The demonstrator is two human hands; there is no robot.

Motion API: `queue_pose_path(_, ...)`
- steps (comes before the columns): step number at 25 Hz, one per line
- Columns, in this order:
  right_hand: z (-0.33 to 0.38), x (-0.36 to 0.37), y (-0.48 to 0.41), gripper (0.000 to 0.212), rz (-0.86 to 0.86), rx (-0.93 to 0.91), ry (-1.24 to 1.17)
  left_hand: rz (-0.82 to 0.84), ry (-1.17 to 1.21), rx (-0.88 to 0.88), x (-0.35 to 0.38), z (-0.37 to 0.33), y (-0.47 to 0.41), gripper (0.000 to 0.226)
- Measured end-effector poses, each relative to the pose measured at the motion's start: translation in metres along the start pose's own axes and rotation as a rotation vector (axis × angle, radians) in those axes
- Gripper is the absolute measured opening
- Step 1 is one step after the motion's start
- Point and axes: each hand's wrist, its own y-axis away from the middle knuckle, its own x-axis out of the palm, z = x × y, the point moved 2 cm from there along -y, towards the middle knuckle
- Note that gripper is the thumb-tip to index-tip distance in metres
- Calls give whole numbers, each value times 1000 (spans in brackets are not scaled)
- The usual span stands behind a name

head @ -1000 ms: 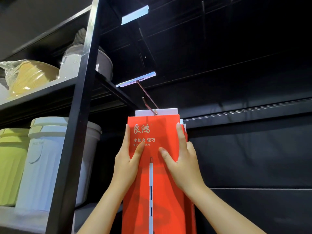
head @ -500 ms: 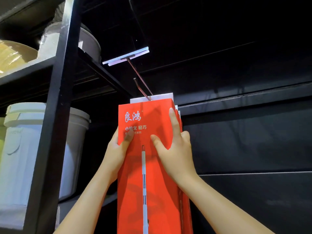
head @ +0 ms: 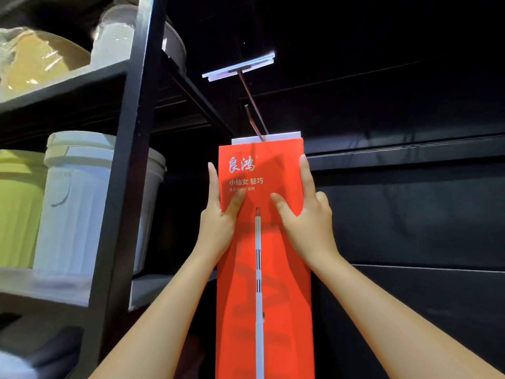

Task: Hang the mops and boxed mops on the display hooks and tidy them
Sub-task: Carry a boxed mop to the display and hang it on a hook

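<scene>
The boxed mop (head: 273, 269) is smooth red cardboard with a faint sheen. The display hook (head: 251, 101) is thin bare metal wire, and its label strip (head: 240, 67) is white plastic. The shelf post (head: 128, 173) is matt black metal, and the white bucket (head: 76, 203) and green bucket (head: 19, 209) are smooth plastic.

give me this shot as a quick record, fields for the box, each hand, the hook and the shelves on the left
box: red mop box, upright, in front of a white box
left: left hand holds the box's left edge, thumb on the front
right: right hand holds the right edge, thumb on the front
hook: display hook runs down to the boxes' tops; whether the red one hangs on it is unclear
tag: price strip at the hook's outer end
shelves: white bucket beside green bucket
</scene>
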Motion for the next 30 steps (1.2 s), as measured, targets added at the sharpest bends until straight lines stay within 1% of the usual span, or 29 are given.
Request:
queue_pose_path(3, -2, -4, 18, 70, 35, 30, 40, 35, -116, -38, -2, -5, 19, 77)
queue_pose_path(5, -5, -10, 42, 68, 93, 67, 61, 88, -181, -93, -5, -4, 44, 78)
queue_pose_path(7, -9, -19, 73, 68, 163, 100, 87, 136, -284, -107, -10, -2, 75, 82)
queue_pose_path(8, -12, -25, 91, 68, 205, 113, 121, 153, -370, -90, -12, 0, 91, 83)
queue_pose_path(11, -26, -45, 150, 68, 311, 187, 245, 158, -767, -74, -9, 6, 145, 82)
queue_pose_path(13, -36, -61, 193, 68, 381, 272, 337, 172, -856, -41, -3, 7, 186, 78)
queue_pose_path(14, -39, -73, 216, 69, 420, 333, 384, 215, -875, -38, 1, 7, 209, 77)
queue_pose_path(16, -45, -101, 257, 68, 468, 441, 487, 359, -950, -46, 8, 9, 252, 77)
queue_pose_path(18, -49, -135, 293, 67, 483, 504, 616, 475, -993, -41, 20, 8, 292, 75)
queue_pose_path(20, -52, -173, 320, 67, 531, 558, 791, 553, -994, -60, 36, -2, 328, 73)
queue_pose_path(24, -56, -270, 368, 71, 671, 702, 1041, 826, -930, -253, 86, -33, 410, 69)
queue_pose_path(26, -58, -322, 394, 75, 773, 804, 1096, 962, -935, -286, 116, -54, 452, 69)
queue_pose_path(28, -60, -368, 422, 79, 873, 905, 1092, 1068, -923, -339, 143, -72, 491, 70)
queue_pose_path(30, -57, -429, 452, 77, 899, 977, 1060, 1168, -891, -374, 183, -98, 538, 70)
